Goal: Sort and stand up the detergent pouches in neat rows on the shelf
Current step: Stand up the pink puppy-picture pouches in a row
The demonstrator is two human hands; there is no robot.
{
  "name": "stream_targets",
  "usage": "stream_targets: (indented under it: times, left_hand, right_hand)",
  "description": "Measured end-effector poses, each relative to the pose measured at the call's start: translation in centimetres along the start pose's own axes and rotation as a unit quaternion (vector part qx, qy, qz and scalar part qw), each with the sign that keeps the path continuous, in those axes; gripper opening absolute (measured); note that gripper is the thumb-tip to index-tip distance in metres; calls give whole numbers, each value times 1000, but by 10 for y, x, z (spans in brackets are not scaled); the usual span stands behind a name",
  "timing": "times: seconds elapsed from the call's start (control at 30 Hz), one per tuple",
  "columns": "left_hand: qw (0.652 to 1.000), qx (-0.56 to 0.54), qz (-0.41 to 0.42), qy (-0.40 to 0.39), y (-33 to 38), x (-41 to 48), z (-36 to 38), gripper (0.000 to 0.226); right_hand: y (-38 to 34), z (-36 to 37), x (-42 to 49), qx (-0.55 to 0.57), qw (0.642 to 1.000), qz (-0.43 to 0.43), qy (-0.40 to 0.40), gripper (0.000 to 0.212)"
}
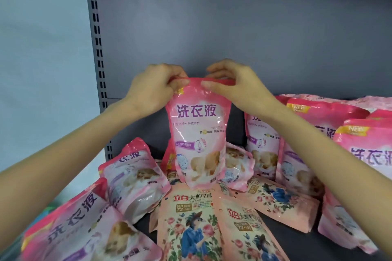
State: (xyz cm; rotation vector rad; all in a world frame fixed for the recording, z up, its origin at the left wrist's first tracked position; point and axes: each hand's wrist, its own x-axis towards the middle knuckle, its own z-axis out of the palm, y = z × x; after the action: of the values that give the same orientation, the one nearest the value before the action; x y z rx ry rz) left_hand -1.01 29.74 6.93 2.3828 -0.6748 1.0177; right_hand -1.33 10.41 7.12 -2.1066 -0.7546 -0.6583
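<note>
Held pink pouch (198, 133): upright, print facing the person, at mid-shelf in front of the grey back panel (233, 27). The left hand (152, 87) pinches its top left corner. The right hand (235, 85) pinches its top edge at the right, thumb in front and fingers behind. The base sits over the upper edge of the floral pouches (188, 224); I cannot tell whether it touches them.

Left of the held pouch: pink pouches (133, 180) lying tilted or flat.
Right of it: more pink pouches (263, 146) standing in rows, close together.
In front of it: floral pouches flat on the dark shelf (297, 241).
Behind and to its left: slotted upright (97, 48).
</note>
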Motion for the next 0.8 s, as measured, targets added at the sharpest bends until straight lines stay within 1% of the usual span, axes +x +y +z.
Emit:
stream_targets:
  times: [0.13, 0.23, 0.33, 0.4, 0.53, 0.63, 0.73, 0.8]
  left_hand:
    - [999, -36, 15, 1, 6, -4, -5, 10]
    - [991, -131, -7, -7, 8, -8, -11, 8]
    - [964, -257, -53, -45, 6, -14, -17, 4]
    - [948, -304, -79, -59, 4, -17, -18, 1]
    - [950, -301, -77, -37, 10, -18, -16, 4]
    - [955, -291, -55, -25, 17, -16, -15, 2]
    - [949, -312, -42, -31, 24, -16, -14, 3]
    - [941, -333, -48, -36, 27, -16, -12, 3]
  right_hand:
    - [-3, 2, 1, -49, 999, -15, 0, 11]
    - [-3, -1, 2, -62, 998, -16, 6, 7]
    - [-2, -7, 3, -87, 996, -12, 7, 7]
    - [-4, -10, 1, -105, 994, -14, 3, 7]
    - [-16, -11, -3, -193, 980, -50, -27, 12]
    - [-20, -14, -6, -259, 963, -74, 9, 20]
    - [-19, -19, -9, -252, 965, -61, 36, 20]
    - [-19, -22, -10, -251, 966, -55, 44, 19]
